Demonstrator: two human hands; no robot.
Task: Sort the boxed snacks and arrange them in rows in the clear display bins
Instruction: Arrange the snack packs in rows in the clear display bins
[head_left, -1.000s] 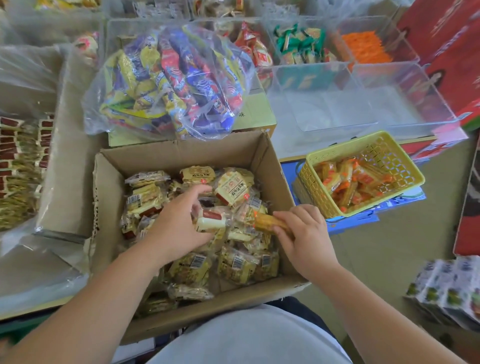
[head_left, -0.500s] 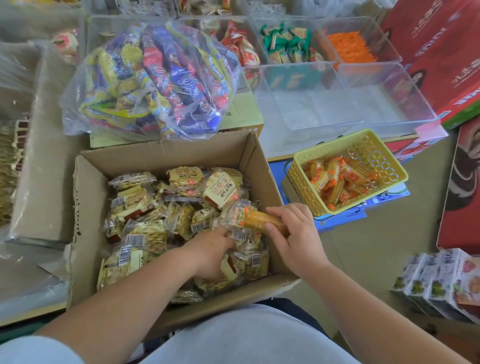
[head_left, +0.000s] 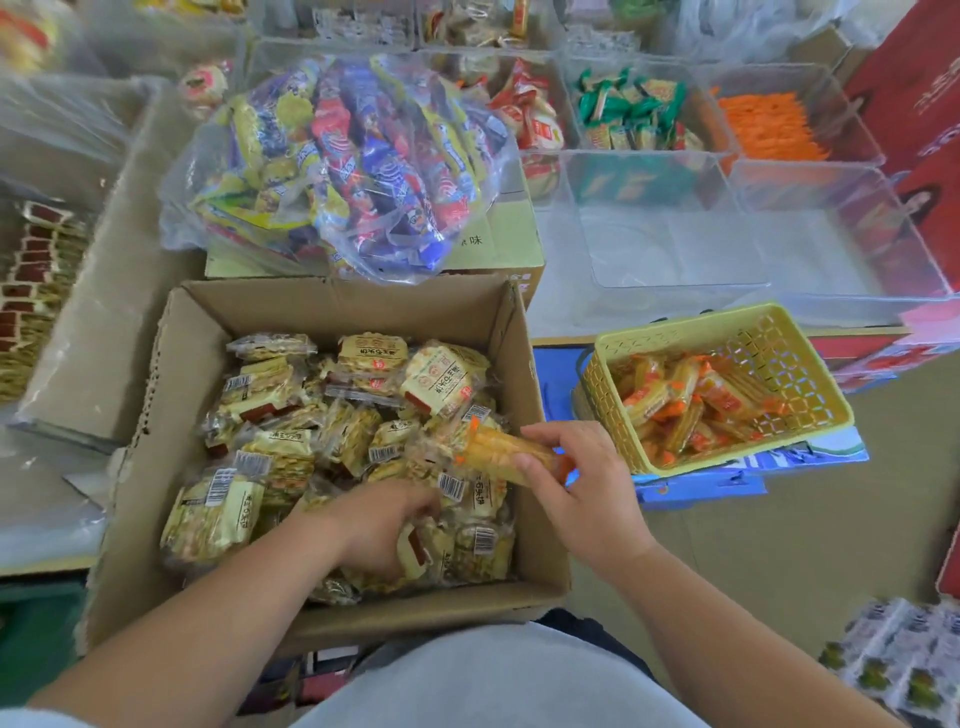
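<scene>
A large open cardboard box (head_left: 337, 301) sits nearest the person, filled with a loose heap of cream-wrapped snack packets (head_left: 441, 379). Behind it to the right, clear display bins (head_left: 670, 249) stand side by side on the worktop; the nearest ones hold nothing, while those further back hold green, red and orange packets. A clear bag (head_left: 353, 166) of blue, red and yellow packets rests on another carton behind the box. Just right of the box, a yellow basket (head_left: 685, 332) holds orange-wrapped sticks (head_left: 691, 410). The left hand (head_left: 379, 525) is sunk among the cream packets, fingers hidden, so its grip cannot be told. The right hand (head_left: 587, 493) pinches a stick packet (head_left: 498, 449) over the box's right side.
</scene>
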